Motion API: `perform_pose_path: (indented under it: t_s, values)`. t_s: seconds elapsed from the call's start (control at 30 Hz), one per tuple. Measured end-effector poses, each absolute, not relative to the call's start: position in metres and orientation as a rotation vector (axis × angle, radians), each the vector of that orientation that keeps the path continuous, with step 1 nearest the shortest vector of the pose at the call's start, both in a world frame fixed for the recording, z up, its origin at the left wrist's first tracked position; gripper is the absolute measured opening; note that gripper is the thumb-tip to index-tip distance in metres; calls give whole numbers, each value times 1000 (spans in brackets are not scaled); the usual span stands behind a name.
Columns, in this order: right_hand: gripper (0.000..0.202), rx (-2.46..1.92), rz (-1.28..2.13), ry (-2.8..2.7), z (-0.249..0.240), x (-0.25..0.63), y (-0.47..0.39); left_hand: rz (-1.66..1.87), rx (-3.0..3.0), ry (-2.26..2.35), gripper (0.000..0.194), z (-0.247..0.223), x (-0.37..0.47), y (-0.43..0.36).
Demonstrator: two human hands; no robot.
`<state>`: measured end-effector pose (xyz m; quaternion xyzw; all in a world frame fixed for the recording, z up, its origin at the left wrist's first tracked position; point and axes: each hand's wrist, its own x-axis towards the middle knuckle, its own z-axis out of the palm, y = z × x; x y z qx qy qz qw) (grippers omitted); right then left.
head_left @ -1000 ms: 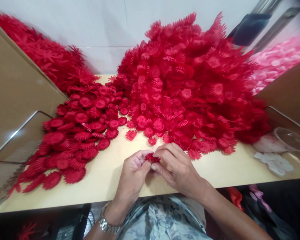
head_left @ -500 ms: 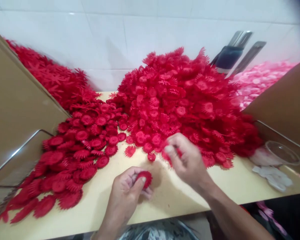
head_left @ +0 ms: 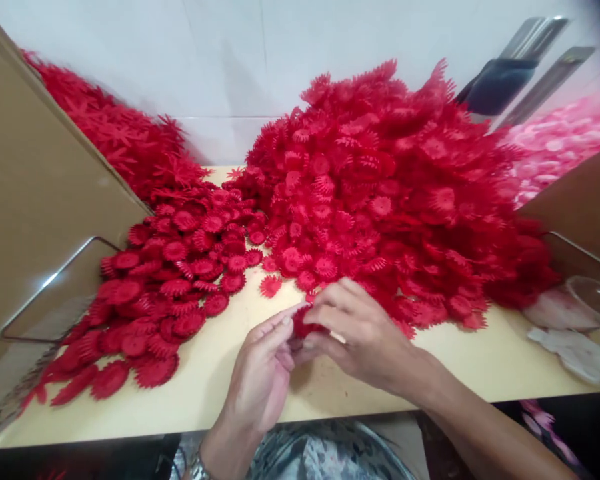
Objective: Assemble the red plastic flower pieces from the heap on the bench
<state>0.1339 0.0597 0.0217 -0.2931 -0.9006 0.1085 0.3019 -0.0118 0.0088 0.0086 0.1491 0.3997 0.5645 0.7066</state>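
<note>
Between my two hands, above the pale table, is a small stack of red fringed discs (head_left: pixel 305 321), partly hidden by fingers. My left hand (head_left: pixel 265 363) pinches its left side between thumb and fingers. From the right, the fingers of my right hand (head_left: pixel 353 327) close on the same stack. Just behind my hands rises a large heap of red fringed discs (head_left: pixel 380 207). Thicker red fringed discs (head_left: pixel 165 287) lie spread over the table at the left, and one loose red piece (head_left: pixel 270 287) rests between the two piles.
Cardboard panels (head_left: pixel 40 200) stand at the left and right. Red star-shaped pieces (head_left: pixel 120 140) are piled at the back left, pink pieces (head_left: pixel 560 147) at the back right. A clear plastic cup (head_left: pixel 595 297) and a white scrap (head_left: pixel 575 353) lie at the right of the table (head_left: pixel 205 400).
My right hand has come from the edge of the large heap to the left hand, and now touches the red stack there. The view has shifted slightly.
</note>
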Motion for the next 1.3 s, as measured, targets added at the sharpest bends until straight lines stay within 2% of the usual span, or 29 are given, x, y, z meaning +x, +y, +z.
perform_pose_path:
  t_s: [0.2, 0.47, 0.73, 0.83, 0.93, 1.1, 1.3]
  values:
    - [8, -830, 579, -2240, 0, 130, 53, 1198, 494, 1007, 25, 5, -2, 4]
    - [17, -862, 494, -2250, 2, 129, 44, 1260, 666, 1078, 32, -13, -3, -1]
    - [15, -871, 484, -2114, 1, 125, 38, 1298, 457, 1010, 22, -1, 1, 2]
    - [17, -835, 576, -2067, 2, 126, 36, 1337, 411, 997, 16, 1, 1, 6]
    - [17, -844, 692, -1984, 5, 131, 35, 1301, 410, 1007, 14, 1, 0, 8]
    - [14, -858, 681, -1936, 6, 137, 33, 1280, 496, 1126, 6, 2, 1, 8]
    - [13, -909, 661, -1940, 3, 142, 30, 1117, 574, 1221, 19, 1, 2, 3]
